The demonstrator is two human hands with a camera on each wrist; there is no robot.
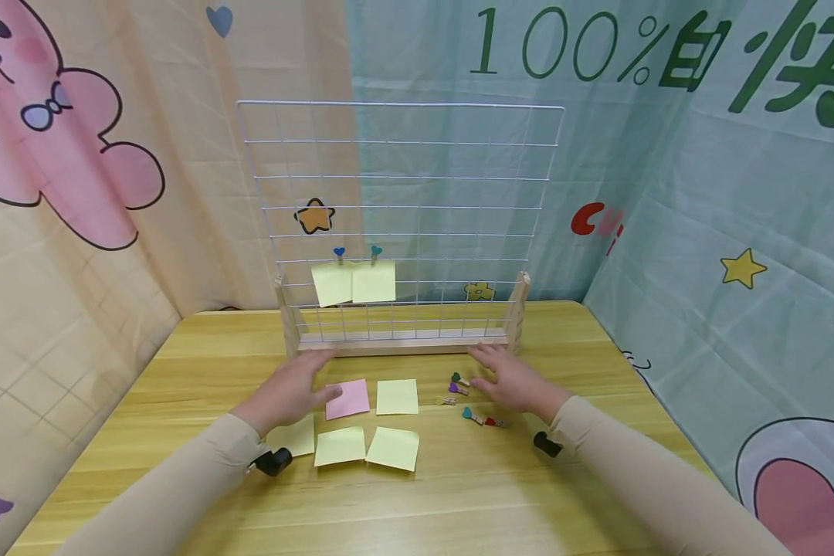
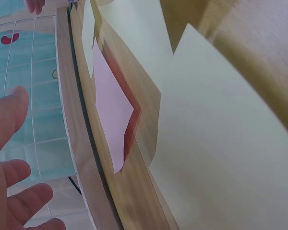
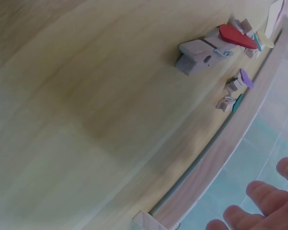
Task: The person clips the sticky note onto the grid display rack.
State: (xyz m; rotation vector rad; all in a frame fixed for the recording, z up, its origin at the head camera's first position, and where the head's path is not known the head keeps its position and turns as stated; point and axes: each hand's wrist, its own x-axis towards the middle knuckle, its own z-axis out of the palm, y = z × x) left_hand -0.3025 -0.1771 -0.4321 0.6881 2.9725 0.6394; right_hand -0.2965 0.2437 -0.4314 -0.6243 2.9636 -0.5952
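My left hand hovers with spread fingers at the left front of the wire grid stand, its thumb overlapping the pink sticky note in the head view. Several pale yellow sticky notes lie around the pink one. Opposite, my right hand reaches toward the stand's right end, fingers extended and holding nothing. Beside it are several small wooden clothespins with coloured hearts, including a red one, a purple one and a green one. Two yellow notes hang side by side on the grid.
A blue-heart clothespin and a teal-heart clothespin pin the hanging notes to a low wire. The wooden table is enclosed by printed cloth curtains at the back and sides.
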